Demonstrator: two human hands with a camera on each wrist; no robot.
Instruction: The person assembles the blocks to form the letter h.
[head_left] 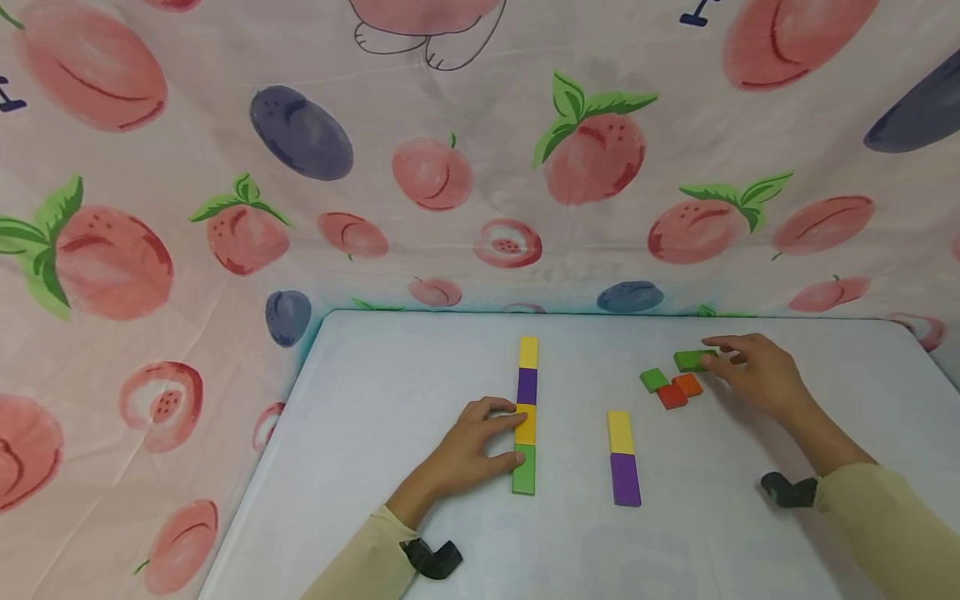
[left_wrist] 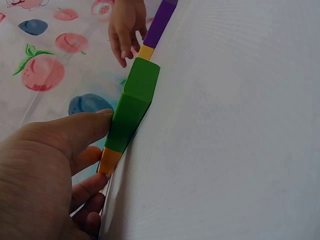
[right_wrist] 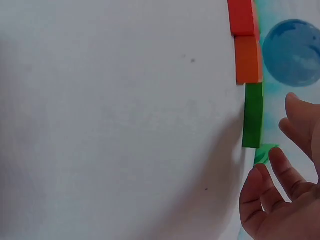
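A straight row of flat blocks lies on the white table: yellow (head_left: 528, 353), purple (head_left: 527, 387), orange-yellow (head_left: 529, 432) and green (head_left: 524, 477) nearest me. My left hand (head_left: 468, 446) is at the row's left side, its thumb touching the green block and its fingers touching the orange-yellow one. In the left wrist view the thumb (left_wrist: 90, 127) rests against the green block's side. At the right, my right hand (head_left: 761, 375) has its thumb and fingers spread around the right end of another green block (head_left: 687, 361). The right wrist view shows them not closed on it.
Beside that block lie a smaller green block (head_left: 654, 380), a red block (head_left: 672, 396) and an orange block (head_left: 687, 384), touching at corners or edges. Between the hands, a yellow block (head_left: 620, 432) and a purple block (head_left: 626, 481) lie end to end. Fruit-printed cloth (head_left: 450, 100) hangs behind the table.
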